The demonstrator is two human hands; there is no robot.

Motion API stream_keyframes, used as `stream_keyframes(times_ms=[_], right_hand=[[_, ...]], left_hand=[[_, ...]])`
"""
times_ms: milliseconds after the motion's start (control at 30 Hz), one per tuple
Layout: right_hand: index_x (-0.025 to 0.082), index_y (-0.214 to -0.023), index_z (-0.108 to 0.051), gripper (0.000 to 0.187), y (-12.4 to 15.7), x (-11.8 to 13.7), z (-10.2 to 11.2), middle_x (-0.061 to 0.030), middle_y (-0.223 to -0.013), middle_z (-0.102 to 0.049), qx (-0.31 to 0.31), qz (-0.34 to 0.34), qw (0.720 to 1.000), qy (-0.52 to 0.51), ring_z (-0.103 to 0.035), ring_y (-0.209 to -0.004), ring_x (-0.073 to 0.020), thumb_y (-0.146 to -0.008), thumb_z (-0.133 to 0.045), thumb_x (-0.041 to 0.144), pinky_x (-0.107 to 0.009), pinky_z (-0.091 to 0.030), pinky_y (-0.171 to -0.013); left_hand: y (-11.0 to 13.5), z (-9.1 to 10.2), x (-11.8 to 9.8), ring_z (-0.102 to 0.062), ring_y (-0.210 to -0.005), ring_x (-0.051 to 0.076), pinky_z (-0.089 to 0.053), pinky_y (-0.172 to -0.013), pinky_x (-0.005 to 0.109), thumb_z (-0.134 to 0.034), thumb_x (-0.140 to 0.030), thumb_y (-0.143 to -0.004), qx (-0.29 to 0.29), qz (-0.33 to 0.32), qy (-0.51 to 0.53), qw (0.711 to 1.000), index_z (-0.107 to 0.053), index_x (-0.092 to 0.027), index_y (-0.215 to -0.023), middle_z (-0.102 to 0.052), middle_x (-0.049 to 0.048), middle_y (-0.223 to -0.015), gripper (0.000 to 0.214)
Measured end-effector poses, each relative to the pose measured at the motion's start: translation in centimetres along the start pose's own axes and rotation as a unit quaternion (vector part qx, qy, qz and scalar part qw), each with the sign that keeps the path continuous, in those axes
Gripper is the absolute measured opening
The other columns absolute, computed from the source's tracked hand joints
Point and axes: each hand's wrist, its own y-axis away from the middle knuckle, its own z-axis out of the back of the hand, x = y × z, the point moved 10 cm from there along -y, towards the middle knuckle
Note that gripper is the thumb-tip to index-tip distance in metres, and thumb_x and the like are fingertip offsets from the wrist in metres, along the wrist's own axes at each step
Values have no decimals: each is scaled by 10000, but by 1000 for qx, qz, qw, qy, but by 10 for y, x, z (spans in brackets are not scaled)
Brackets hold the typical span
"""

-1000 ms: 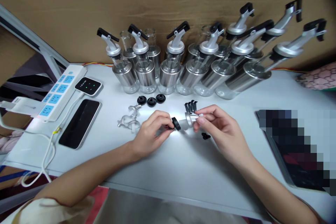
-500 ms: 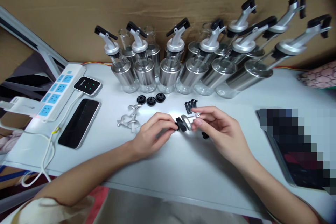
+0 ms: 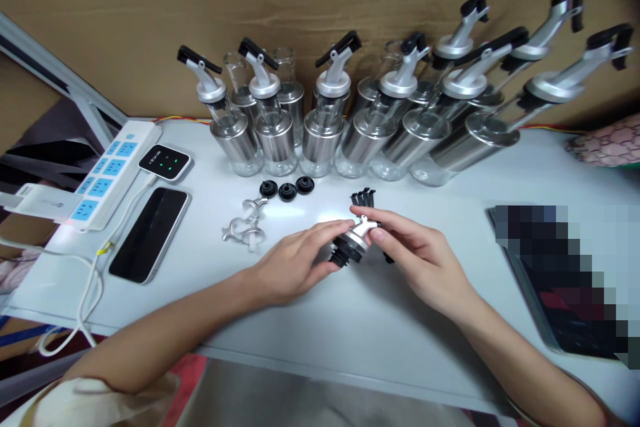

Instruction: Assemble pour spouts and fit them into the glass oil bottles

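My two hands hold a bottle pourer (image 3: 357, 237) between them, low over the table. It has a silver cap and spout, with a black ribbed stopper (image 3: 341, 255) pointing down to the left. My left hand (image 3: 295, 263) pinches the stopper side, fingers over the cap's edge and thumb by the ribs. My right hand (image 3: 417, 250) grips the spout end, where a small black tip shows. Just behind lie several small black levers (image 3: 363, 197). Left of the pourer are loose silver spout caps (image 3: 253, 230) and three black stoppers (image 3: 287, 191).
Glass bottles with steel sleeves (image 3: 324, 137) stand along the cardboard wall, several fitted with pourers. To the left are a phone (image 3: 150, 235), a small lit device (image 3: 167, 163) and a power strip (image 3: 115, 173). A blurred-out dark tablet-like object (image 3: 530, 293) lies right.
The pourer has turned so its stopper points lower and the silver cap sits against the black part. My left fingers have shifted from the stopper's end up onto the cap's edge.
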Motion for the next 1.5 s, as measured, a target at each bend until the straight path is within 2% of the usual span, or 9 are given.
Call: stream_keyframes(times_ms=[200, 467, 633, 733, 800, 1033, 1233, 1400, 1500], right_hand=[[283, -1109, -723, 265, 1, 5, -6, -35, -872, -743, 13, 16, 1000, 18, -688, -758, -182, -893, -570, 304, -313, -574, -706], [299, -1162, -700, 288, 4, 4, -15, -39, -979, -758, 42, 38, 997, 49, -706, -873, -202, -923, -541, 283, -331, -576, -734], [310, -1141, -698, 274, 6, 16, -17, -29, -951, -720, 53, 90, 994, 40, -669, -871, -173, -903, -576, 249, -317, -545, -785], [291, -1193, -646, 368, 10, 22, -23, -33, -948, -673, 76, 117, 989, 50, -637, -873, -174, -829, -674, 244, -312, -537, -774], [271, -1200, -611, 417, 11, 19, -25, -39, -966, -661, 72, 111, 989, 62, -631, -870, -175, -795, -707, 230, -315, -539, -772], [269, -1066, -576, 259, 13, 15, -23, -14, -949, -658, 51, 109, 990, 67, -636, -894, -152, -833, -677, 218, -283, -531, -793], [251, -1091, -565, 297, 13, 19, -24, -22, -955, -661, 49, 127, 988, 72, -644, -885, -150, -820, -662, 178, -289, -543, -798], [241, -1006, -578, 190, 14, 20, -24, -30, -929, -674, 47, 139, 986, 77, -659, -875, -160, -836, -646, 191, -284, -558, -745], [241, -1008, -574, 199, 15, 17, -21, -23, -910, -672, 39, 135, 988, 71, -666, -843, -151, -833, -652, 188, -275, -569, -734]], left_hand=[[1, -2, -11, -548, -1258, 293, -531, -989, 461, -454, -223, -936, 22, -37, -33, 999, -196, -232, -1476, -545, 175, -1349, 598], [-2, -1, -15, -611, -1096, 276, -568, -866, 410, -504, -235, -853, 14, -57, -26, 998, -267, -224, -1438, -610, 139, -1181, 632], [-4, 5, -14, -624, -1014, 252, -553, -826, 377, -521, -244, -846, -10, -43, -37, 998, -367, -218, -1354, -621, 127, -1124, 531], [-4, 9, -11, -627, -961, 241, -537, -798, 371, -544, -270, -821, -34, -33, -47, 998, -396, -232, -1309, -636, 102, -1084, 512], [-4, 11, -10, -629, -924, 230, -528, -779, 360, -558, -268, -801, -50, -29, -51, 997, -415, -236, -1272, -643, 85, -1046, 493], [-6, 13, -10, -615, -872, 211, -507, -762, 337, -564, -221, -761, -52, -18, -58, 997, -452, -234, -1194, -640, 56, -978, 448], [-6, 17, -14, -600, -774, 188, -496, -730, 333, -567, -256, -746, -74, -31, -73, 994, -484, -212, -1126, -640, 42, -916, 392], [-5, 17, -17, -592, -770, 183, -487, -705, 317, -549, -245, -757, -79, -45, -79, 993, -500, -204, -1097, -626, 42, -889, 346], [-5, 18, -17, -596, -772, 173, -487, -705, 298, -552, -225, -757, -84, -45, -79, 992, -501, -189, -1100, -641, 43, -895, 349]])
